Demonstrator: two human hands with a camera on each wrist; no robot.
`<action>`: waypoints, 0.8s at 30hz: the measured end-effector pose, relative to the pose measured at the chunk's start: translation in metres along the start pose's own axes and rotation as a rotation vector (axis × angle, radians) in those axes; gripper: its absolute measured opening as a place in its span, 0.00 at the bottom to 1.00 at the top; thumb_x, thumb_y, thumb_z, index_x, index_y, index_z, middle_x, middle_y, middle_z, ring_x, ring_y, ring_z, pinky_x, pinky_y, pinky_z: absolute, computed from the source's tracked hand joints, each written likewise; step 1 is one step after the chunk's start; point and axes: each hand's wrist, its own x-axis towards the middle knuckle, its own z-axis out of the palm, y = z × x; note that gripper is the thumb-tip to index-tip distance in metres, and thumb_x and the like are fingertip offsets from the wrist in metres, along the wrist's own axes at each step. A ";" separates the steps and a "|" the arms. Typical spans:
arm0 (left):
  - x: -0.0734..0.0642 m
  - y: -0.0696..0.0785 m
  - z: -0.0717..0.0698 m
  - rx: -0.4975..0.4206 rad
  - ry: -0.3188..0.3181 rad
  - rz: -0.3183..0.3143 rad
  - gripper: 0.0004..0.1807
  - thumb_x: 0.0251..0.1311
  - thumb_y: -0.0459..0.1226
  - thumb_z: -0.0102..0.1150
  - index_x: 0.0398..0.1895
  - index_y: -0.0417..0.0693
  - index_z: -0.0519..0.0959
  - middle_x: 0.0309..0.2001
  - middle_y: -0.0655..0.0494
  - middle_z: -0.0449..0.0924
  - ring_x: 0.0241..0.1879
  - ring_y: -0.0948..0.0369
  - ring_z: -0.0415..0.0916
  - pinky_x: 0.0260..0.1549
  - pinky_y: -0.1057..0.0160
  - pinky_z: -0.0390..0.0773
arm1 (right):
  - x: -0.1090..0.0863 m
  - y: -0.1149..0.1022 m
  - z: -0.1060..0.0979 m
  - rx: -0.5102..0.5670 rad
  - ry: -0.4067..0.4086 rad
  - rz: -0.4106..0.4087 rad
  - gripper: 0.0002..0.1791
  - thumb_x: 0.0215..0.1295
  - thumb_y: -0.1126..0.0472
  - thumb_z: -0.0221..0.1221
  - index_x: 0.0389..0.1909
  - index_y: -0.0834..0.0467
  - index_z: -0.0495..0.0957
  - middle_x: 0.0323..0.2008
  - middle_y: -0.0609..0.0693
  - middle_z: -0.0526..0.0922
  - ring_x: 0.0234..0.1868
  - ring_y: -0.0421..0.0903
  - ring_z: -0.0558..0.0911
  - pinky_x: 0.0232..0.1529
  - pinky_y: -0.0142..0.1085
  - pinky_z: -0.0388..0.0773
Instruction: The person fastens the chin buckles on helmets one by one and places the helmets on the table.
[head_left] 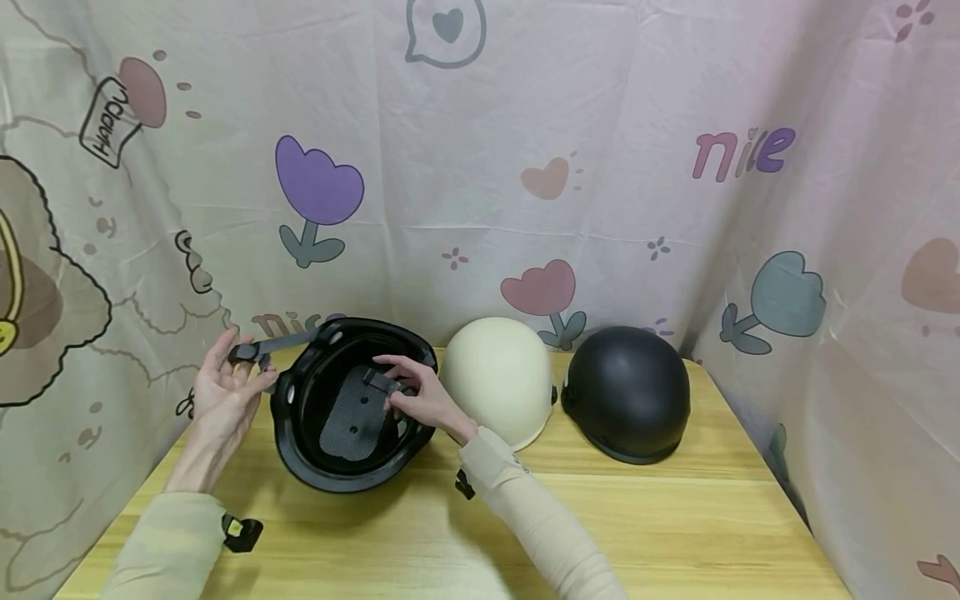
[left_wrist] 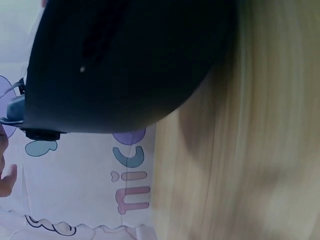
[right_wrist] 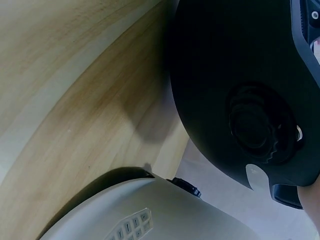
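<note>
A black helmet (head_left: 318, 473) sits tipped on the table, its hollow facing up and toward me; a grey mesh pad (head_left: 352, 421) lines the inside. At its left, my left hand (head_left: 231, 396) holds the dark buckle (head_left: 246, 352) of a grey chin strap (head_left: 288, 341) stretched from the rim. My right hand (head_left: 429, 398) reaches over the right rim and pinches another dark strap buckle (head_left: 382, 381) above the hollow. In the left wrist view the helmet's dark shell (left_wrist: 125, 65) fills the top. A round knob (right_wrist: 255, 125) shows on the shell in the right wrist view.
Just right of the upturned helmet stands a cream helmet (head_left: 495, 379), dome up. Beyond it sits a second black helmet (head_left: 630, 392), also dome up. All rest on a wooden table (head_left: 675, 533), with a printed curtain (head_left: 615, 108) behind and along both sides.
</note>
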 end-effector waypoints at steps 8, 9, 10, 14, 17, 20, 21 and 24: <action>0.004 0.001 0.005 -0.178 -0.094 0.057 0.23 0.71 0.18 0.39 0.65 0.37 0.66 0.60 0.45 0.77 0.61 0.56 0.79 0.48 0.56 0.86 | -0.001 -0.005 -0.002 0.013 -0.031 0.012 0.32 0.66 0.77 0.48 0.73 0.68 0.61 0.51 0.75 0.71 0.37 0.74 0.81 0.36 0.62 0.82; 0.004 0.001 0.005 -0.171 -0.096 0.058 0.21 0.72 0.20 0.39 0.65 0.38 0.67 0.60 0.44 0.78 0.62 0.56 0.79 0.48 0.56 0.86 | -0.001 -0.005 -0.002 0.009 -0.024 0.007 0.32 0.66 0.77 0.48 0.72 0.67 0.62 0.51 0.74 0.72 0.37 0.73 0.81 0.36 0.60 0.83; 0.005 0.002 0.005 -0.176 -0.099 0.059 0.21 0.72 0.20 0.39 0.65 0.38 0.67 0.60 0.44 0.79 0.62 0.55 0.79 0.49 0.55 0.85 | -0.001 0.000 -0.002 0.008 -0.013 -0.001 0.32 0.66 0.77 0.48 0.72 0.66 0.63 0.51 0.73 0.73 0.36 0.72 0.82 0.35 0.57 0.84; 0.005 0.001 0.007 -0.168 -0.080 0.079 0.22 0.70 0.19 0.40 0.64 0.39 0.65 0.59 0.40 0.81 0.62 0.53 0.80 0.49 0.53 0.84 | -0.002 0.001 0.000 0.007 0.022 -0.032 0.30 0.66 0.76 0.49 0.70 0.64 0.67 0.47 0.70 0.75 0.34 0.69 0.83 0.31 0.45 0.86; 0.005 0.000 0.010 -0.123 -0.058 0.111 0.24 0.68 0.16 0.41 0.64 0.38 0.66 0.57 0.40 0.82 0.59 0.51 0.82 0.48 0.53 0.84 | -0.002 0.002 0.000 0.014 0.041 -0.057 0.29 0.66 0.75 0.49 0.69 0.65 0.68 0.46 0.71 0.76 0.32 0.65 0.83 0.30 0.41 0.85; 0.005 -0.002 0.014 -0.053 -0.032 0.147 0.23 0.66 0.15 0.43 0.63 0.35 0.68 0.55 0.40 0.83 0.57 0.53 0.83 0.47 0.55 0.85 | -0.002 0.003 0.000 0.025 0.064 -0.072 0.28 0.66 0.75 0.49 0.68 0.66 0.69 0.45 0.74 0.76 0.31 0.63 0.82 0.30 0.40 0.85; 0.005 -0.002 0.015 -0.031 -0.024 0.161 0.23 0.66 0.15 0.44 0.62 0.33 0.69 0.55 0.40 0.83 0.56 0.53 0.84 0.46 0.56 0.85 | -0.002 0.003 0.000 0.031 0.071 -0.074 0.28 0.66 0.75 0.49 0.68 0.65 0.69 0.44 0.75 0.76 0.31 0.63 0.82 0.30 0.40 0.85; 0.006 -0.003 0.021 0.041 0.000 0.198 0.22 0.64 0.13 0.45 0.60 0.28 0.73 0.52 0.40 0.85 0.53 0.53 0.85 0.45 0.58 0.85 | -0.001 0.002 0.000 0.044 0.085 -0.071 0.27 0.66 0.76 0.49 0.67 0.64 0.70 0.44 0.75 0.76 0.31 0.65 0.82 0.30 0.40 0.86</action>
